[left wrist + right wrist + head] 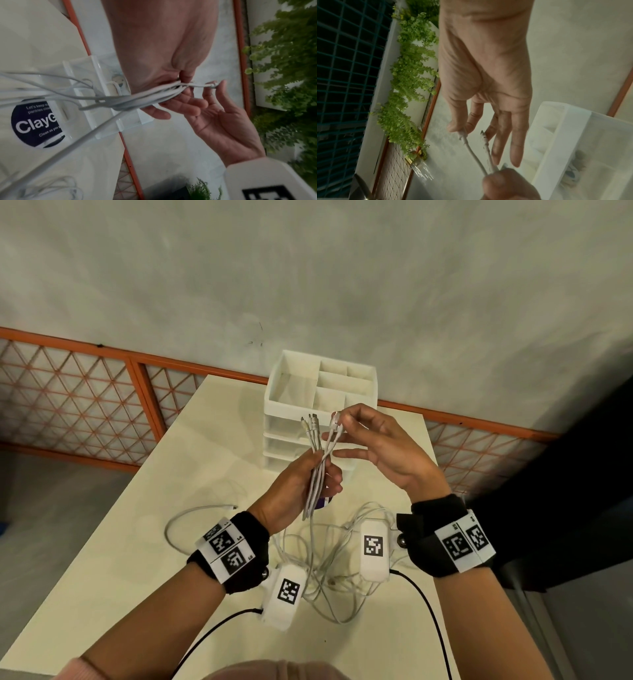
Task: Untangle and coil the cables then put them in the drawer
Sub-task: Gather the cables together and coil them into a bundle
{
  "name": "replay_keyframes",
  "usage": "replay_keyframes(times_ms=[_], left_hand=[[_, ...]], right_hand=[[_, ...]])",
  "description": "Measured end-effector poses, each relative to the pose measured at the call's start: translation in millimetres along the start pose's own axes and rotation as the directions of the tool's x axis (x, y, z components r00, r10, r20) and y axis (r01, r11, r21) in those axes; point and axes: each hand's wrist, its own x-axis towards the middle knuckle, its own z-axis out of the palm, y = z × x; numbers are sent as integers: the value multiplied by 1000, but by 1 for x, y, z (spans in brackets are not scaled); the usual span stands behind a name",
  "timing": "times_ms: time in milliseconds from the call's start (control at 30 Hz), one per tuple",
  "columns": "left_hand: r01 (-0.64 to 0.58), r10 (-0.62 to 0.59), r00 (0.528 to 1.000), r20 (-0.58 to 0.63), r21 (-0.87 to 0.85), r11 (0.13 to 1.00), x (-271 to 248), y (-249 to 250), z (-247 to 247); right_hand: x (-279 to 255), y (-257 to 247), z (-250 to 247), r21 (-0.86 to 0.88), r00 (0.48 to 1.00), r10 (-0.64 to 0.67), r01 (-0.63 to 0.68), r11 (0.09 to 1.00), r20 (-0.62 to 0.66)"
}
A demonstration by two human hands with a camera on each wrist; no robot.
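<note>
Several white cables (317, 474) are gathered into an upright bundle gripped in my left hand (301, 484), their plug ends (310, 422) sticking up above the fist. My right hand (373, 440) pinches one cable's plug (336, 419) between thumb and forefinger, its other fingers spread. In the right wrist view the pinched plug (462, 133) and a second free plug (483, 136) rise from my left hand (505, 185). The rest of the cables lie in a tangle (329, 570) on the table. The white drawer unit (322, 392) stands just behind both hands.
The cream table (137, 542) has a separate white cable loop (181, 522) at its left. A dark round sticker (34, 124) lies on the tabletop near the drawer unit (102, 94). An orange lattice rail (85, 392) and a grey wall run behind.
</note>
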Motion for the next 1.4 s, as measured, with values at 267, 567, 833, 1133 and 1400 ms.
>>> replay_keyframes(times_ms=[267,567,833,1133,1400], left_hand=[[6,-6,1000,19,27,1000,3,0,1],[-220,216,974,68,510,832,4,-7,13],[-245,293,956,19,600,761,11,-11,5],[-223,220,972,76,583,782,7,-2,11],[-265,284,958,-27,284,921,13,23,6]], right_hand=[[3,-3,-2,-30,997,-44,42,999,-68],[9,-2,3,-149,979,-89,62,987,-182],[9,2,11,-336,968,-169,99,937,-186],[13,-6,16,-314,953,-211,137,940,-217],[10,40,18,-69,990,82,-75,995,114]])
